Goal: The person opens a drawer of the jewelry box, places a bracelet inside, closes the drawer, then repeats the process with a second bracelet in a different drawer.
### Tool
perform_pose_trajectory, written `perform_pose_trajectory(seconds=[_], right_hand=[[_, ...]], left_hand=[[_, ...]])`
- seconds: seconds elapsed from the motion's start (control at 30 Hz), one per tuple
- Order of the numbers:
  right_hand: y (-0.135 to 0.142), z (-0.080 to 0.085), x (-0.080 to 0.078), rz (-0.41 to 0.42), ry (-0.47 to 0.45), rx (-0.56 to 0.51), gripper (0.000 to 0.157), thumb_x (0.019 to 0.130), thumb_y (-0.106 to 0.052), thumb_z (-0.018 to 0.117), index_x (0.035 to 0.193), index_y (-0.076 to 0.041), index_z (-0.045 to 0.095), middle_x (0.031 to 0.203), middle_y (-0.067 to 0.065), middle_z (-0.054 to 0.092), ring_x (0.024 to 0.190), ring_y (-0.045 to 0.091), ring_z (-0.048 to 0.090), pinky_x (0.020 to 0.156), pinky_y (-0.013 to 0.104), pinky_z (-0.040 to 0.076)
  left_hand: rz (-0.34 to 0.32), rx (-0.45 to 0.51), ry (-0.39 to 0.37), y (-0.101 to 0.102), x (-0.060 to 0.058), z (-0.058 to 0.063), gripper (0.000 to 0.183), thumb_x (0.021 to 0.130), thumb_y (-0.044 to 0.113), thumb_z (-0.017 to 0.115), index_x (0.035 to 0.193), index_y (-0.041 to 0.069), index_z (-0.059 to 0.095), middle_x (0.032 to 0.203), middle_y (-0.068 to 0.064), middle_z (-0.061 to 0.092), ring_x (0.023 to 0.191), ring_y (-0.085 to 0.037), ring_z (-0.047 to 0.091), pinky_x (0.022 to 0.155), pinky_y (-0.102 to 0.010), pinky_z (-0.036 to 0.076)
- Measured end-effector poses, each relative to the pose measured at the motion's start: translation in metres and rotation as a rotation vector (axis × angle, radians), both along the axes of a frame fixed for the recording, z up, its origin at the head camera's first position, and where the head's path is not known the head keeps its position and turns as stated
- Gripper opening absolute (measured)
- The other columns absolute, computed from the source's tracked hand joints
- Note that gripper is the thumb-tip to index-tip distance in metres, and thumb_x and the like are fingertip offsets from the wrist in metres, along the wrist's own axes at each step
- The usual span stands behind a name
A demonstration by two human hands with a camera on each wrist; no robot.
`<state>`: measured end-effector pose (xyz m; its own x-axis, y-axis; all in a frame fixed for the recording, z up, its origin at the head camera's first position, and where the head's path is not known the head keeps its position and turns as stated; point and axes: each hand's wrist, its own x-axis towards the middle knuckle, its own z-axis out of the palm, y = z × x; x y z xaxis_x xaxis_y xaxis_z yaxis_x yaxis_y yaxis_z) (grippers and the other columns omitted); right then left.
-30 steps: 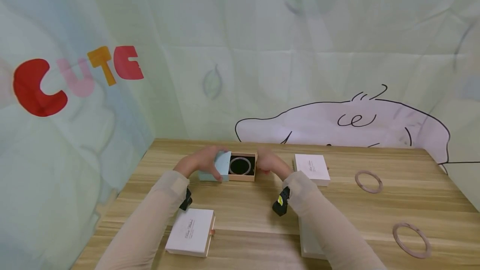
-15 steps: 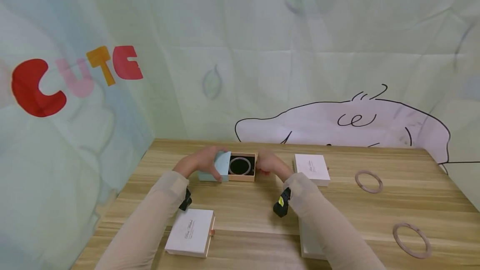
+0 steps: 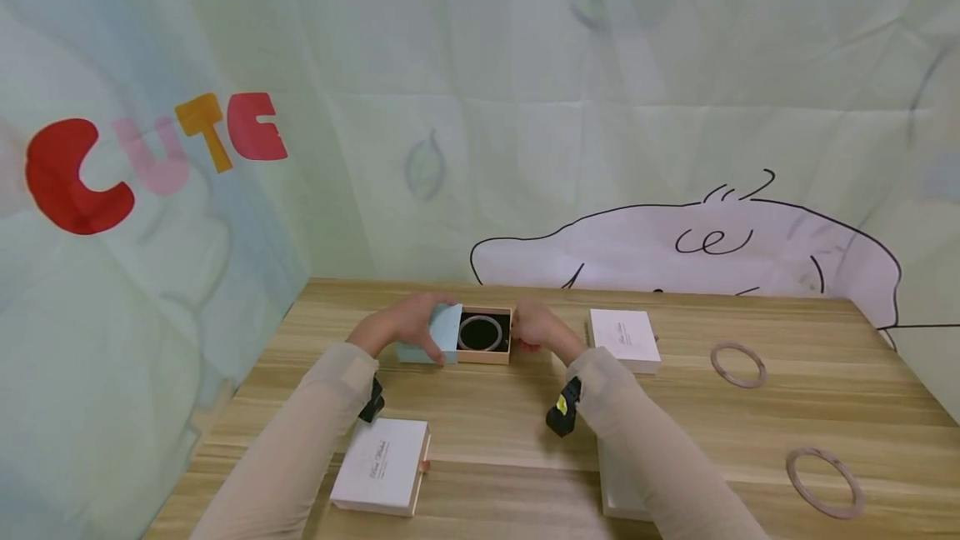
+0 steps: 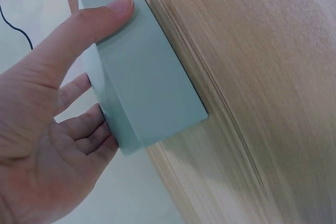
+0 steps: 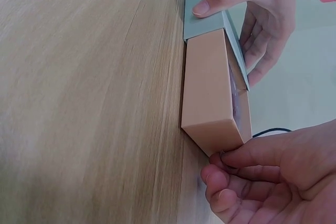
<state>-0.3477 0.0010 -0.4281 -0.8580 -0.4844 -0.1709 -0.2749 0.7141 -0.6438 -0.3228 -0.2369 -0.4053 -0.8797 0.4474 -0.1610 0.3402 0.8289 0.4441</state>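
Observation:
A drawer-style gift box stands on the wooden table with its peach drawer partly out of the light blue sleeve. Inside the drawer, on black lining, lies a pinkish bangle. My left hand grips the sleeve, thumb on the near side and fingers behind it. At the drawer's right end, my right hand pinches a small pull tab between thumb and forefinger, mostly hidden by the fingertips. The remaining fingers of that hand are curled below the thumb.
One white box stands right of my right hand, another white box at the front left. A pale box is partly under my right forearm. Two loose bangles lie at the right: a far bangle and a near bangle.

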Motion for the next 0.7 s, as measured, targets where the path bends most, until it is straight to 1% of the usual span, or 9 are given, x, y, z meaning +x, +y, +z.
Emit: perform_pose_trajectory(seconds=[0.13,0.3,0.43,0.57,0.7], right_hand=[[-0.0010,-0.0003,-0.0005,-0.002,0.003,0.007,0.031,0.089,0.010,0.055,0.058,0.005,0.060,0.048,0.002,0.049,0.041,0.012,0.045,0.043,0.022,0.037],[-0.0019,-0.0012,-0.0022,-0.007,0.000,0.018,0.032,0.088,0.009,0.055,0.057,0.001,0.057,0.049,0.002,0.050,0.042,0.011,0.046,0.044,0.022,0.038],[-0.0017,-0.0013,-0.0028,-0.004,0.005,0.021,0.032,0.089,0.008,0.054,0.058,0.000,0.056,0.049,0.001,0.049,0.042,0.011,0.046,0.044,0.021,0.038],[-0.0022,0.0001,-0.0019,0.001,0.010,0.030,0.032,0.089,0.008,0.055,0.058,0.001,0.057,0.049,0.001,0.049,0.042,0.010,0.046,0.044,0.021,0.038],[-0.0034,0.0002,-0.0003,-0.008,-0.005,0.029,0.033,0.091,0.007,0.056,0.058,0.001,0.057,0.049,0.001,0.049,0.043,0.011,0.046,0.045,0.022,0.038]], left_hand=[[0.010,-0.001,-0.010,-0.0003,-0.0002,-0.0008,0.092,0.064,0.017,0.095,0.141,-0.002,0.048,0.121,-0.015,0.057,0.100,-0.029,0.053,0.085,-0.042,0.048],[-0.002,0.002,-0.004,-0.0008,-0.0014,-0.0007,0.092,0.064,0.017,0.095,0.140,-0.003,0.049,0.120,-0.016,0.058,0.098,-0.029,0.053,0.084,-0.042,0.049],[0.000,0.001,-0.003,-0.0010,-0.0024,-0.0012,0.092,0.064,0.018,0.095,0.141,-0.003,0.048,0.123,-0.016,0.057,0.100,-0.029,0.053,0.086,-0.043,0.048],[-0.003,-0.001,0.003,-0.0012,-0.0027,-0.0020,0.093,0.064,0.018,0.096,0.141,-0.003,0.048,0.124,-0.016,0.057,0.101,-0.029,0.053,0.087,-0.044,0.048],[-0.003,0.002,0.003,-0.0015,-0.0023,-0.0022,0.093,0.063,0.017,0.096,0.140,-0.004,0.048,0.123,-0.017,0.057,0.100,-0.029,0.053,0.087,-0.043,0.048]])
